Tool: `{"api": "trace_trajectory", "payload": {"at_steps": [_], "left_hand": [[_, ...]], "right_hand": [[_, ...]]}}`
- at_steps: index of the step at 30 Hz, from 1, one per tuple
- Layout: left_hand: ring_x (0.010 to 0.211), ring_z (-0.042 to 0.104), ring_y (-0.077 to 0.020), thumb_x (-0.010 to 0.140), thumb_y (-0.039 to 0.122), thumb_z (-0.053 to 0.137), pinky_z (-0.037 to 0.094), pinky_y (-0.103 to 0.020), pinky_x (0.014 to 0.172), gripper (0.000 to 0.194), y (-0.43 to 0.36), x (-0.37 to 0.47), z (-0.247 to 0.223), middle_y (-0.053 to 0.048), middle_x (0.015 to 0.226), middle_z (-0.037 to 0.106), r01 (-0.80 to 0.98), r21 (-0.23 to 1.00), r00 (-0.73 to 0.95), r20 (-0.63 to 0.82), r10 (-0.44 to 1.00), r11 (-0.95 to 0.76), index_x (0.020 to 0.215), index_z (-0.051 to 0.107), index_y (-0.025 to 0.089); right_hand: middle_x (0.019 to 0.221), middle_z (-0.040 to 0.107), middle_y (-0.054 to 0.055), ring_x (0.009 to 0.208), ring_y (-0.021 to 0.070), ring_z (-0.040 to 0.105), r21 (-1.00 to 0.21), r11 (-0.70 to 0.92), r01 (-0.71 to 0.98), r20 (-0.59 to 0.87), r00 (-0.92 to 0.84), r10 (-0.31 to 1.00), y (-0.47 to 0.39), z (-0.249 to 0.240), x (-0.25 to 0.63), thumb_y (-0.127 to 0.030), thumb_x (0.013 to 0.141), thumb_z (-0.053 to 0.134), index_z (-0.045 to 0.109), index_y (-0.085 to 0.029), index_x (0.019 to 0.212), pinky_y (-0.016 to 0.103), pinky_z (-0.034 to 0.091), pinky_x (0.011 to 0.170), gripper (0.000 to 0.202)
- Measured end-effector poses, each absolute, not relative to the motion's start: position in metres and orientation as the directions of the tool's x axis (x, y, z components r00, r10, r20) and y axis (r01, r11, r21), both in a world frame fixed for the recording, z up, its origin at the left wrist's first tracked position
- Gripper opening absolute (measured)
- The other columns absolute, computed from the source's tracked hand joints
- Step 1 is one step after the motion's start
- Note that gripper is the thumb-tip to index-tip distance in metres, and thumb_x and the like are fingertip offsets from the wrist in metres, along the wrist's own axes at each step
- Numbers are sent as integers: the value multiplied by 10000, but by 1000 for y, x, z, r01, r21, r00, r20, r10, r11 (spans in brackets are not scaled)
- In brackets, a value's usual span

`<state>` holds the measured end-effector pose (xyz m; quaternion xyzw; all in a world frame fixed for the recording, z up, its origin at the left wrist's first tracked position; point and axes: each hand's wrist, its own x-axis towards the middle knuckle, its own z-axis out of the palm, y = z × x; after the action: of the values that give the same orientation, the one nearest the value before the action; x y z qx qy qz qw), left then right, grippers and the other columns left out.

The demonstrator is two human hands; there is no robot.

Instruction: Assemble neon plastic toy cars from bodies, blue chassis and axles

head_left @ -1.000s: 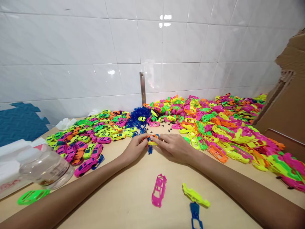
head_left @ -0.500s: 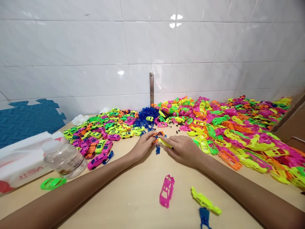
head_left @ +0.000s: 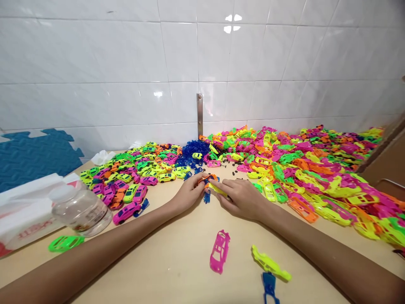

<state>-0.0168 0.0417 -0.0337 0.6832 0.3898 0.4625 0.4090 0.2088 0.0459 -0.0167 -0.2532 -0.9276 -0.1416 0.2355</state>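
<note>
My left hand (head_left: 190,190) pinches an orange toy car shell (head_left: 211,177) at the middle of the table. Fingers of my right hand (head_left: 241,197) are closed over a yellow toy car shell (head_left: 218,188), right beside the orange one; its far end is covered by the fingers. A blue plastic piece (head_left: 206,197) shows just below, between the hands. Closer to me lie a pink car shell (head_left: 220,251), a yellow-green car shell (head_left: 270,263) and a blue window piece (head_left: 269,283).
Assembled toy cars (head_left: 148,180) are heaped at left, clear blue pieces (head_left: 193,151) at the back, and loose shells (head_left: 303,177) at right. A plastic jar (head_left: 85,211), a tissue pack (head_left: 27,219) and a green shell (head_left: 66,243) are at left. A cardboard box (head_left: 390,162) stands right.
The whole view has shifted slightly. Both hands stay close together over the orange and yellow shells, with only small finger movement.
</note>
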Motion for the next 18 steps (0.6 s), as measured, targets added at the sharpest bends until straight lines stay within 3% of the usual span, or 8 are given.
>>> {"api": "trace_trajectory", "payload": {"at_steps": [9, 14, 18], "left_hand": [[882, 602, -183, 985, 254, 448, 455, -284, 796, 277, 28, -13, -17, -63, 1006, 678, 410, 774, 333, 366, 869, -483, 1150, 659, 185], [928, 605, -190, 960, 221, 471, 443, -285, 835, 254, 27, -13, -16, -51, 1030, 680, 382, 805, 327, 342, 881, -455, 1118, 667, 196], [764, 564, -159, 995, 322, 477, 434, -272, 727, 237, 29, -13, -18, -24, 882, 625, 260, 882, 306, 310, 900, -392, 1047, 665, 188]], "right_hand": [[1054, 689, 54, 796, 169, 621, 98, 840, 534, 468, -770, 435, 38, -17, 204, -235, 1003, 453, 503, -193, 1425, 324, 306, 625, 427], [1044, 697, 60, 821, 182, 635, 87, 825, 558, 455, -759, 466, 36, -15, 202, -251, 1017, 428, 496, -195, 1427, 319, 303, 628, 420], [1029, 689, 59, 756, 163, 614, 97, 813, 573, 472, -746, 470, 35, -13, 203, -282, 1038, 428, 516, -200, 1407, 323, 294, 626, 388]]}}
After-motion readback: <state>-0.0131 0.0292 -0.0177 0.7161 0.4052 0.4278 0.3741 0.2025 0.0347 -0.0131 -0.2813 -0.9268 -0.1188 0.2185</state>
